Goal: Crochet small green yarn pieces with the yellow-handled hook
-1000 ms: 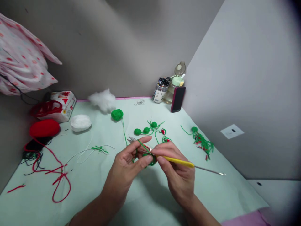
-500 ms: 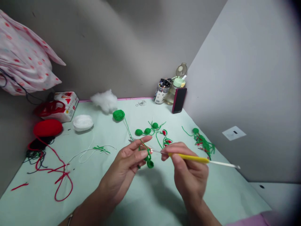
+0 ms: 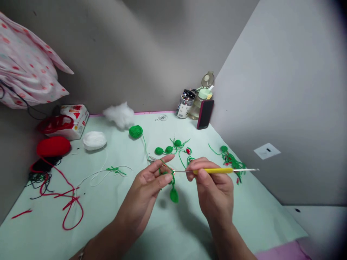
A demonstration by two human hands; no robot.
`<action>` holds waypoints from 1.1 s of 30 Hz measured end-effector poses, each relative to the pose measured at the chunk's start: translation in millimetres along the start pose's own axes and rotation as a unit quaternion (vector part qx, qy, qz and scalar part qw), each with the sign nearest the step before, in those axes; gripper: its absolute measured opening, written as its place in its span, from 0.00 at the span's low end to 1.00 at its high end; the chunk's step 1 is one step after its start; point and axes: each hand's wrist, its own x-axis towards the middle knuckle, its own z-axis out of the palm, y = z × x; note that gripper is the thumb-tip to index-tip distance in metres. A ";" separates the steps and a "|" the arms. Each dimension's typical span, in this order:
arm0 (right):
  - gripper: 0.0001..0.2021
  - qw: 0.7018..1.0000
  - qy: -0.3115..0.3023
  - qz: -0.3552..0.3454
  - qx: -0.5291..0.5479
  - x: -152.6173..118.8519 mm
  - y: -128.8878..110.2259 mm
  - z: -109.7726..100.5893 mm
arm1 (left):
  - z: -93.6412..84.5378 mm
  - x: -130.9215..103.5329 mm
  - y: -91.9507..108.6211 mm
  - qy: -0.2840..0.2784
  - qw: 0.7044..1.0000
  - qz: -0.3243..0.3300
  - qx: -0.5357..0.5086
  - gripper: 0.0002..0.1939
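My right hand (image 3: 215,189) grips a crochet hook (image 3: 217,170) by its yellow handle, and the metal tip points left. Between thumb and fingers, my left hand (image 3: 148,186) pinches a green crochet piece (image 3: 174,195), whose leaf-shaped end dangles below. Green yarn loops over the raised left index finger. The hook's tip meets the work just past the left fingertips; the exact stitch is too small to make out. A strand runs from the green yarn ball (image 3: 136,131) towards my left hand. Scissors (image 3: 152,159) lie partly hidden behind that hand.
Small green crocheted balls (image 3: 168,149) lie beyond my hands, with a green-and-red bundle (image 3: 230,159) at right. At left are a red yarn ball (image 3: 53,146), a white yarn ball (image 3: 94,140) and stuffing (image 3: 120,115). A phone (image 3: 205,114) leans near a pen jar (image 3: 184,106).
The hook has swung closer to level, and my right hand has shifted slightly left. The green piece's dangling end has turned and hangs lower. My left hand keeps its pinch.
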 end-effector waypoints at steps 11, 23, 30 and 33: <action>0.11 0.995 -0.068 -0.030 -0.061 -3.9 -8.0 11.0 | 0.0 2.0 -6.6 0.001 0.998 0.040 0.051 0.21; 0.07 0.993 -0.020 0.077 0.085 7.0 0.7 -2.4 | -7.8 4.2 8.1 -0.082 0.995 -0.060 -0.008 0.25; 0.10 0.992 -0.049 -0.051 -0.103 -6.6 -5.0 5.9 | 0.9 2.6 -6.2 0.018 0.997 0.070 0.032 0.26; 0.18 0.930 -0.071 -0.213 -0.290 -15.3 -5.5 5.1 | 2.1 3.1 -10.7 -0.014 0.999 0.040 -0.009 0.27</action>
